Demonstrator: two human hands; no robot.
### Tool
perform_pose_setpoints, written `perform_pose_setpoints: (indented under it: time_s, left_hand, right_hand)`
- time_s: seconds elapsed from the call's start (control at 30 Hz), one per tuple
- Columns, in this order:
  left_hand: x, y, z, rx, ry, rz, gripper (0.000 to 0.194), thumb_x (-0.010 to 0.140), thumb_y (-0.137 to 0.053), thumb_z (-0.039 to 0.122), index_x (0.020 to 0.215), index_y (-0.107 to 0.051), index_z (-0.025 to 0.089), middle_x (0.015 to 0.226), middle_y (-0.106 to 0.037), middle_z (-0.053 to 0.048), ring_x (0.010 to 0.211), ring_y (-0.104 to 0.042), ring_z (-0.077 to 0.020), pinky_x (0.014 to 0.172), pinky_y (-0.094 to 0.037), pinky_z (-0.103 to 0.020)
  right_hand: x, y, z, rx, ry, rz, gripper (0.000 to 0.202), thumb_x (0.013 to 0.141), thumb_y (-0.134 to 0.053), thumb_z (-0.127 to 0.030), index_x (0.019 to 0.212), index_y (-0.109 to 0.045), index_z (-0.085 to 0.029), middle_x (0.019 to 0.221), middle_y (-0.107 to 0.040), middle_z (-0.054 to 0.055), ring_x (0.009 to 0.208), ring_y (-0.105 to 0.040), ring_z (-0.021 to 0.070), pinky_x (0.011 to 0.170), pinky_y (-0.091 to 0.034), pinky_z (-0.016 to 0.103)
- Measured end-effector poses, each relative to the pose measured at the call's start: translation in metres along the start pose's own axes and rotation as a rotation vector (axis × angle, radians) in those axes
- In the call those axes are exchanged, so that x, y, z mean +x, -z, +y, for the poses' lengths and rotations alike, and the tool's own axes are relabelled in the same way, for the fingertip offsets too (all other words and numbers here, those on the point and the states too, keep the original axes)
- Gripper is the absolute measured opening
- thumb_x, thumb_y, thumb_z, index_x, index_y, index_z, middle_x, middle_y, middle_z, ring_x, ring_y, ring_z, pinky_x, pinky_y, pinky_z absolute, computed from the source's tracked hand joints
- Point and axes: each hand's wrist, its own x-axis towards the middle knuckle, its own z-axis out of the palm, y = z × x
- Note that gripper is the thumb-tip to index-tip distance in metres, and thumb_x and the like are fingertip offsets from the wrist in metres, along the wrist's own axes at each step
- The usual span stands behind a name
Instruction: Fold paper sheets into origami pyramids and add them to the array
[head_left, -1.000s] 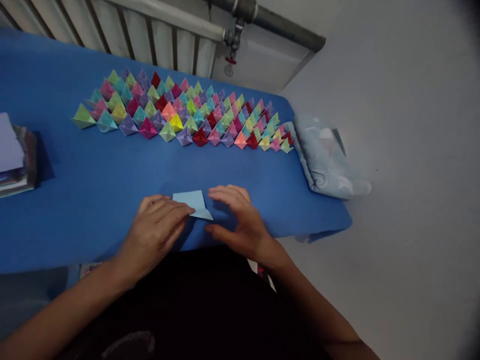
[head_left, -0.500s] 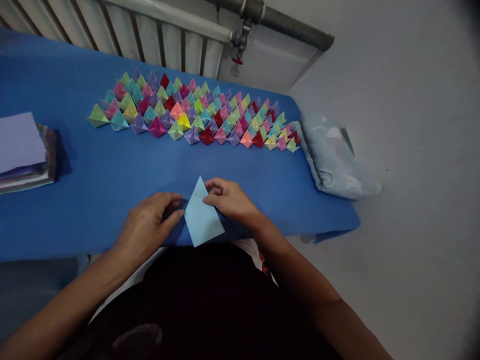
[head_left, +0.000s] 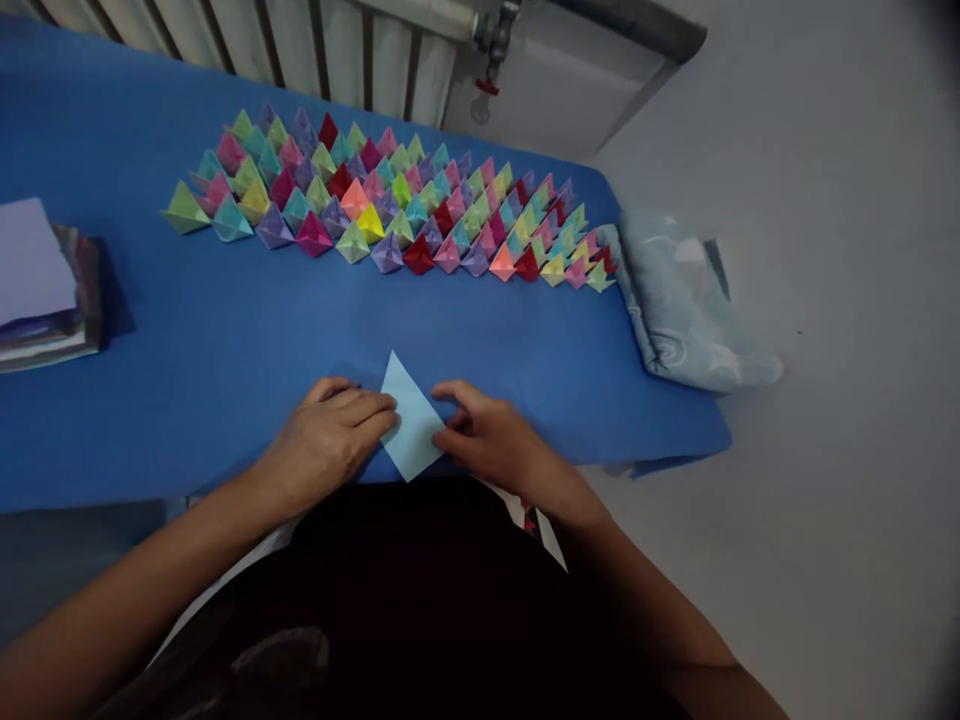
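The left fingers (head_left: pixel 379 407), side by side, lie over the left edge of the blue paper (head_left: pixel 415 430); whether they pinch it cannot be told. The right thumb meets the paper's right corner, the index finger parted from it and bent. The paper rests near the worktop's (head_left: pixel 210 340) front edge. The left hand (head_left: pixel 330 435) is palm-down, the right hand (head_left: pixel 487 437) turned inward, forearms slanting in from both sides.

Pale-blue sheet (head_left: pixel 417 432); blue tablecloth (head_left: pixel 262 320); multicoloured folded papers (head_left: pixel 402 188).
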Motion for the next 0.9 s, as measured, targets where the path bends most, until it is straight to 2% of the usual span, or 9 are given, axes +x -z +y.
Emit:
perform_pose_setpoints:
  time_s: [0.07,0.17,0.3,0.47,0.53,0.6,0.73,0.8,0.9]
  left_hand:
    - [-0.001,0.003,0.001,-0.01,-0.028,0.0,0.027,0.102,-0.041,0.015,0.107,-0.067,0.019,0.115,-0.072,-0.007,0.098,-0.067,-0.0206,0.096,-0.04,-0.042]
    - [-0.002,0.006,0.005,-0.025,-0.045,-0.017,0.024,0.1,-0.043,0.018,0.109,-0.065,0.018,0.117,-0.071,-0.009,0.105,-0.066,-0.0245,0.098,-0.04,-0.046]
    - [-0.002,0.005,0.013,0.004,-0.022,-0.04,0.021,0.096,-0.054,0.03,0.108,-0.065,0.018,0.117,-0.071,-0.011,0.106,-0.066,-0.0295,0.099,-0.043,-0.05]
    - [-0.002,-0.001,0.02,0.072,0.008,0.017,0.019,0.098,-0.048,0.019,0.101,-0.067,0.018,0.11,-0.073,-0.011,0.101,-0.068,-0.0271,0.096,-0.045,-0.048]
    - [-0.002,-0.002,0.021,0.077,0.015,0.045,0.02,0.098,-0.048,0.016,0.1,-0.068,0.018,0.108,-0.073,-0.01,0.099,-0.069,-0.0264,0.096,-0.046,-0.047]
    - [-0.002,-0.002,0.022,0.092,0.002,0.053,0.019,0.098,-0.049,0.014,0.101,-0.068,0.017,0.108,-0.074,-0.01,0.099,-0.069,-0.0266,0.096,-0.046,-0.047]
    - [-0.003,-0.003,0.022,0.124,-0.014,0.054,0.017,0.098,-0.051,0.014,0.102,-0.068,0.015,0.109,-0.073,-0.012,0.1,-0.068,-0.0272,0.094,-0.046,-0.046]
    - [-0.003,-0.004,0.022,0.122,-0.002,0.059,0.016,0.097,-0.053,0.013,0.101,-0.068,0.015,0.11,-0.073,-0.012,0.1,-0.068,-0.0271,0.095,-0.045,-0.046]
    - [-0.004,-0.006,0.021,0.084,0.036,0.069,0.015,0.097,-0.053,0.014,0.103,-0.068,0.016,0.111,-0.073,-0.01,0.1,-0.068,-0.0264,0.095,-0.045,-0.045]
  right_hand:
    - [-0.01,-0.003,0.008,0.186,-0.046,-0.064,0.042,0.083,-0.059,-0.017,0.124,-0.057,-0.026,0.067,-0.057,-0.008,0.051,-0.055,0.0089,0.052,-0.041,0.022]
    - [-0.015,-0.006,0.013,0.349,-0.083,-0.021,0.023,0.085,-0.056,-0.018,0.106,-0.062,-0.023,0.064,-0.055,-0.008,0.048,-0.052,0.0064,0.05,-0.04,0.02]
    - [-0.012,-0.005,0.01,0.37,-0.144,0.015,0.011,0.085,-0.054,-0.016,0.09,-0.063,-0.019,0.056,-0.051,-0.008,0.048,-0.049,0.0063,0.05,-0.037,0.019]
    - [-0.016,-0.002,0.009,0.29,-0.143,0.051,0.014,0.088,-0.054,-0.022,0.092,-0.067,-0.019,0.059,-0.051,-0.006,0.052,-0.051,0.0086,0.053,-0.04,0.022]
    - [-0.021,-0.003,0.011,0.109,-0.064,0.102,0.017,0.089,-0.053,-0.021,0.095,-0.069,-0.019,0.067,-0.057,-0.003,0.061,-0.056,0.011,0.062,-0.045,0.025]
    - [-0.027,-0.005,0.015,-0.11,0.06,0.17,0.021,0.088,-0.055,-0.018,0.102,-0.071,-0.019,0.084,-0.063,0.002,0.074,-0.061,0.0142,0.073,-0.049,0.03]
    - [-0.031,-0.012,0.028,-0.341,0.317,0.259,0.033,0.084,-0.058,-0.01,0.114,-0.069,-0.021,0.113,-0.062,0.01,0.101,-0.061,0.0209,0.089,-0.051,0.037]
    - [-0.029,-0.015,0.035,-0.375,0.407,0.3,0.026,0.088,-0.059,-0.013,0.109,-0.071,-0.02,0.116,-0.062,0.011,0.106,-0.061,0.0224,0.092,-0.051,0.039]
    - [-0.024,-0.017,0.041,-0.386,0.448,0.358,0.019,0.093,-0.056,-0.017,0.104,-0.072,-0.018,0.112,-0.065,0.011,0.102,-0.063,0.022,0.088,-0.053,0.037]
